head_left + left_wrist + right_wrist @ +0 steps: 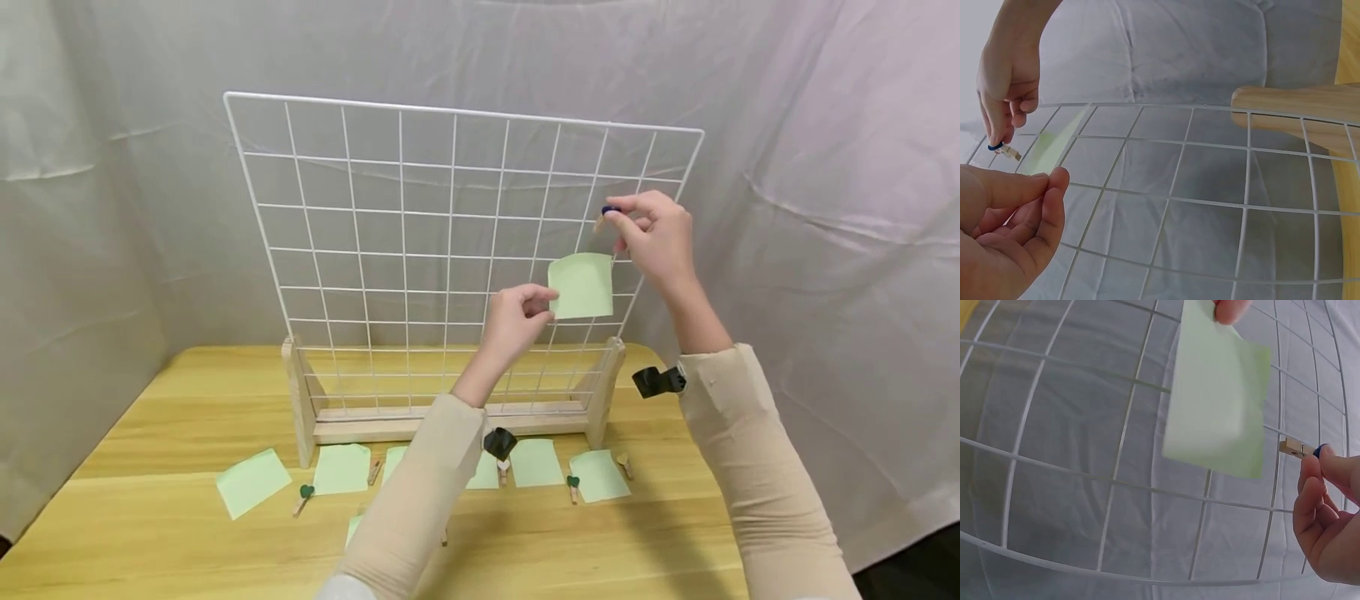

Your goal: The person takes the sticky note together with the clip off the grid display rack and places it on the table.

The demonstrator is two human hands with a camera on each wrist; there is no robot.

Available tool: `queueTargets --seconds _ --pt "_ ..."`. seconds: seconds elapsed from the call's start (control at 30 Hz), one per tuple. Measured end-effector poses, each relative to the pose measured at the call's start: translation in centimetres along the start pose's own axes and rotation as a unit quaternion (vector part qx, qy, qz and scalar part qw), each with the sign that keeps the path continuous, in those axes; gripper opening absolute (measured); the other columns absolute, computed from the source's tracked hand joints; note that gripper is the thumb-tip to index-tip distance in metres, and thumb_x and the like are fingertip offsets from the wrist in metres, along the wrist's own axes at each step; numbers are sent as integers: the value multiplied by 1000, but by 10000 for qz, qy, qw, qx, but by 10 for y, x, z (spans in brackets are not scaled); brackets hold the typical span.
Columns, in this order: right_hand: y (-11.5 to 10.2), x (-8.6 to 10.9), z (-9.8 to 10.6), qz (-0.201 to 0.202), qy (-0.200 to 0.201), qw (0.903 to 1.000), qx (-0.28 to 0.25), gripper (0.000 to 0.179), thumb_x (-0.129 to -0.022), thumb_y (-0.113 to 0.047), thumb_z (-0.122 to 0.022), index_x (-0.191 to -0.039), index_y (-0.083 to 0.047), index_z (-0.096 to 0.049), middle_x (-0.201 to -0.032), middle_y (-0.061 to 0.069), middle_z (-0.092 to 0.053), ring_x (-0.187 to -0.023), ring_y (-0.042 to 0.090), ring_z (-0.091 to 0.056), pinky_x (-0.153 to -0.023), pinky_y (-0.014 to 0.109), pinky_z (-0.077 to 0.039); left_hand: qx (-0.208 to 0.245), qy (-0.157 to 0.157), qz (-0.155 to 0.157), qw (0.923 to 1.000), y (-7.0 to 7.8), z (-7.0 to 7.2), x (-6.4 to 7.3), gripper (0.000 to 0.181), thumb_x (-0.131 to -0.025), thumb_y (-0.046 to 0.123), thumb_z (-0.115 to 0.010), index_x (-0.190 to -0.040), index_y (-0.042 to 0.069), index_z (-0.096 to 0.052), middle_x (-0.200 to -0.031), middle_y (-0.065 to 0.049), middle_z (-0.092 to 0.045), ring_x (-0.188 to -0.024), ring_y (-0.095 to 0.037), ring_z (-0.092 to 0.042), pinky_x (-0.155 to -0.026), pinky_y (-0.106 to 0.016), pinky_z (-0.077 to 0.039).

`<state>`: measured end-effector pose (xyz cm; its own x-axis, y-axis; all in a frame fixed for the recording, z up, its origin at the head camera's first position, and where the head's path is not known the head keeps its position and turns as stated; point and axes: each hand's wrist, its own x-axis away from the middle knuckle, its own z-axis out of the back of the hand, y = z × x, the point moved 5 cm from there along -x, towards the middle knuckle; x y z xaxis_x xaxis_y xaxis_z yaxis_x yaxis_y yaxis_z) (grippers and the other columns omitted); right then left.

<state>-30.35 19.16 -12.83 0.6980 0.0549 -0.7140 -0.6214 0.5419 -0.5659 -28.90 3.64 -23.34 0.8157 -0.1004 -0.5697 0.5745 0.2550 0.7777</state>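
Observation:
My left hand [517,321] pinches the left edge of a pale green paper square [581,285], held up in front of the white wire grid [427,212] near its right side. Above and to the right of the paper, my right hand [660,237] pinches a small wooden clothespin [1295,447] with a dark blue top between thumb and forefinger. In the right wrist view the clothespin's tip points toward the paper, apart from it, and overlaps a grid wire. The left wrist view shows the left thumb and fingertips [1054,181] meeting at the paper's edge.
A wooden stand [600,392] holds the grid upright on the yellow wooden table [165,417]. Before it lie several green paper squares [341,469] and small clothespins, some with a green heart [307,491], one with a white heart [503,467]. Grey cloth [150,250] hangs behind.

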Motion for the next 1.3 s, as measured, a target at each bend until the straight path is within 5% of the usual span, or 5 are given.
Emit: queueTargets --seconds 0.37,0.6,1.03,1.3 --pt "4 16 -4 245 -50 9996 -101 20 -81 -3 -63 -99 6 -65 -80 4 -52 -43 -4 -48 -42 10 -38 133 70 29 9999 -12 7 20 17 -79 -7 -61 -95 -3 -65 -75 -12 -66 -54 -8 -49 -46 -16 -34" --pt "8 22 -7 255 -141 9986 -436 19 -81 0 -62 -98 10 -64 -75 -2 -52 -43 -3 -49 -43 11 -41 204 96 32 9997 -16 9 28 17 -78 -7 -61 -94 -4 -65 -77 -13 -66 -59 -17 -57 -48 -16 -38" --pt "11 39 -10 352 -412 9923 -1110 8 -81 7 -59 -86 10 -54 -70 -1 -56 -40 7 -47 -41 15 -40 139 137 73 9998 -17 12 43 17 -78 -5 -63 -94 -2 -66 -76 -10 -65 -59 -13 -56 -51 -17 -41" --pt "14 48 -11 361 -435 9883 -1417 1 -82 6 -57 -84 6 -57 -69 -3 -58 -41 7 -46 -41 16 -40 201 119 -280 9993 -15 9 52 16 -78 -8 -61 -93 -4 -65 -77 -13 -66 -65 -22 -62 -54 -19 -46"
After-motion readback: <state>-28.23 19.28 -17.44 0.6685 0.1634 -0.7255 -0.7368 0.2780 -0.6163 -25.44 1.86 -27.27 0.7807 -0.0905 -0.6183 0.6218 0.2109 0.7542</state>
